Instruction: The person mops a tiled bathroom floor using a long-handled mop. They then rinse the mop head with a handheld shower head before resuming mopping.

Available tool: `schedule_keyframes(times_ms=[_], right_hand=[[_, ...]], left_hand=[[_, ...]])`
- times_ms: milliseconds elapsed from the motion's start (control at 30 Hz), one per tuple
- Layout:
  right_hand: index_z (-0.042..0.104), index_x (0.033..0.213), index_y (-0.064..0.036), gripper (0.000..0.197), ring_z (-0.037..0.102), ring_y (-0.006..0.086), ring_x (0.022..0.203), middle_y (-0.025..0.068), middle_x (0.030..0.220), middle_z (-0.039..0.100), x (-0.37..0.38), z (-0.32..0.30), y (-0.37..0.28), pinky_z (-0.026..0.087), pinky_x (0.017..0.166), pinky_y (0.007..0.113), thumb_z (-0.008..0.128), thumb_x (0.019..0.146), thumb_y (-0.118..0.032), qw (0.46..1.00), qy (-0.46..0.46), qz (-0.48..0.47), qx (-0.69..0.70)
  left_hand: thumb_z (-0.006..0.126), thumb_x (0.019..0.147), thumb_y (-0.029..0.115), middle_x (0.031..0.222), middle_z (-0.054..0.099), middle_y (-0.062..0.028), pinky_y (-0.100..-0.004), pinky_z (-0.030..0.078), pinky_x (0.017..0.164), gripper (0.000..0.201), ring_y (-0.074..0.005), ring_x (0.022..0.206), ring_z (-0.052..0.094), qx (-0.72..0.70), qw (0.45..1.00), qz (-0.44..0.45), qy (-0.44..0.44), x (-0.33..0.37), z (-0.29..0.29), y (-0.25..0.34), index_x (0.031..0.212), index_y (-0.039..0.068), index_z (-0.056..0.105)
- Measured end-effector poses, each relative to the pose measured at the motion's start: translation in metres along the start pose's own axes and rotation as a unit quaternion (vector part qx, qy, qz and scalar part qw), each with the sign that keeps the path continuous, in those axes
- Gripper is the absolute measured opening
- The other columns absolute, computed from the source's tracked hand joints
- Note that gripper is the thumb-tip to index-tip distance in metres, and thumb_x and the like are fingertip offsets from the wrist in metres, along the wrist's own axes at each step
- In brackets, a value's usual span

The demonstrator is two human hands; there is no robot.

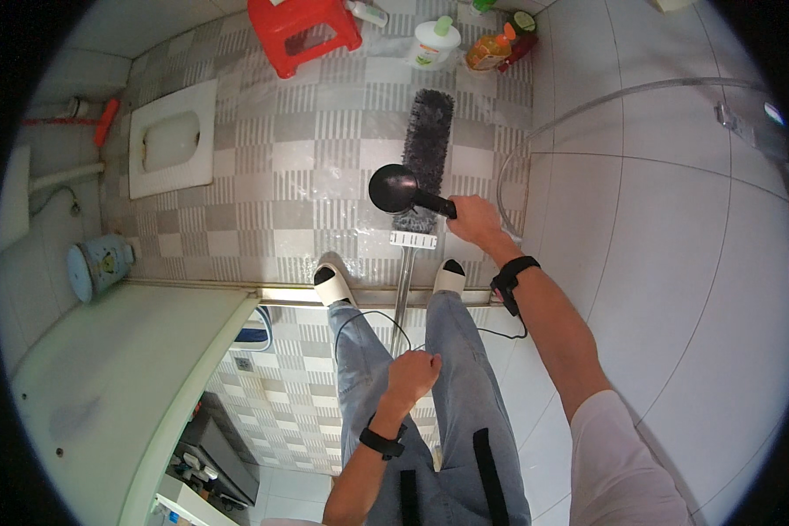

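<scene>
In my right hand (477,221) is the handle of a black shower head (394,188), its round head held over the mop. A dark grey, fluffy, long mop head (430,131) lies on the wet tiled floor, partly hidden by the shower head. From its white bracket (414,239) a metal pole (402,294) runs back between my legs to my left hand (413,375), whose fingers are closed around it. Both wrists wear black bands.
A squat toilet (171,140) lies at the left. At the back stand a red stool (302,39), a white pump bottle (434,46) and an orange bottle (489,53). A hose (605,103) loops along the right wall. A blue bucket (99,267) sits near the door (131,368). A threshold (377,296) crosses by my slippers.
</scene>
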State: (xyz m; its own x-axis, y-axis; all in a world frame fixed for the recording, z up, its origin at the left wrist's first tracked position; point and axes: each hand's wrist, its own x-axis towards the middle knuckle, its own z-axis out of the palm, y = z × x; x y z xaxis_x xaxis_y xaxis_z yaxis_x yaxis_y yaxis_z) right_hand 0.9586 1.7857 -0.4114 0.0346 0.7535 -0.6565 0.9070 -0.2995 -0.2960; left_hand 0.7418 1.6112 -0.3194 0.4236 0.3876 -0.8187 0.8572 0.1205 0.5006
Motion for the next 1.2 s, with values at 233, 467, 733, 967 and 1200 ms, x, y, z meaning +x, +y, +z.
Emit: schedule_keyframes(times_ms=[233,467,733,967,1200], right_hand=[[0.063,0.096,-0.0062,0.028,0.062,0.0352,0.075,0.0173,0.079,0.064,-0.002,-0.007,0.009,0.051,0.068,0.043,0.062,0.069,-0.017,0.998,0.059,0.005,-0.003],[0.063,0.092,-0.0053,0.027,0.062,0.0369,0.075,0.0192,0.077,0.063,0.005,-0.014,0.016,0.05,0.067,0.045,0.061,0.068,-0.016,0.993,0.09,0.018,0.071],[0.061,0.085,-0.0056,0.02,0.059,0.0387,0.074,0.0194,0.074,0.061,0.013,-0.013,0.018,0.047,0.064,0.046,0.059,0.068,-0.014,0.99,0.089,0.041,0.099],[0.062,0.087,-0.0047,0.022,0.06,0.0372,0.074,0.0196,0.076,0.062,0.021,-0.024,0.02,0.048,0.066,0.045,0.059,0.068,-0.014,0.987,0.117,0.023,0.108],[0.061,0.086,-0.0042,0.021,0.059,0.0381,0.073,0.0198,0.074,0.061,0.026,-0.035,0.022,0.047,0.066,0.045,0.059,0.067,-0.013,0.992,0.106,-0.003,0.071]], left_hand=[[0.044,0.088,0.035,0.077,0.063,-0.0193,-0.0461,0.049,0.069,0.042,-0.0377,0.074,0.06,0.007,1.0,-0.011,-0.012,0.002,0.007,0.001,0.074,0.002,0.066],[0.045,0.088,0.035,0.076,0.063,-0.0189,-0.0459,0.048,0.068,0.042,-0.0377,0.073,0.06,0.025,1.0,0.005,-0.003,0.006,0.009,0.001,0.073,0.002,0.067],[0.045,0.088,0.035,0.074,0.063,-0.0196,-0.0458,0.049,0.067,0.043,-0.0369,0.073,0.061,0.012,1.0,-0.006,-0.004,0.009,0.002,0.0,0.072,0.0,0.065],[0.045,0.087,0.034,0.073,0.063,-0.0199,-0.045,0.051,0.067,0.042,-0.0363,0.072,0.062,0.018,1.0,0.01,0.009,0.013,-0.002,-0.001,0.072,0.001,0.066],[0.046,0.087,0.034,0.073,0.063,-0.0192,-0.0451,0.05,0.067,0.041,-0.0365,0.073,0.062,0.005,1.0,-0.017,-0.002,0.014,-0.014,0.008,0.072,0.001,0.065]])
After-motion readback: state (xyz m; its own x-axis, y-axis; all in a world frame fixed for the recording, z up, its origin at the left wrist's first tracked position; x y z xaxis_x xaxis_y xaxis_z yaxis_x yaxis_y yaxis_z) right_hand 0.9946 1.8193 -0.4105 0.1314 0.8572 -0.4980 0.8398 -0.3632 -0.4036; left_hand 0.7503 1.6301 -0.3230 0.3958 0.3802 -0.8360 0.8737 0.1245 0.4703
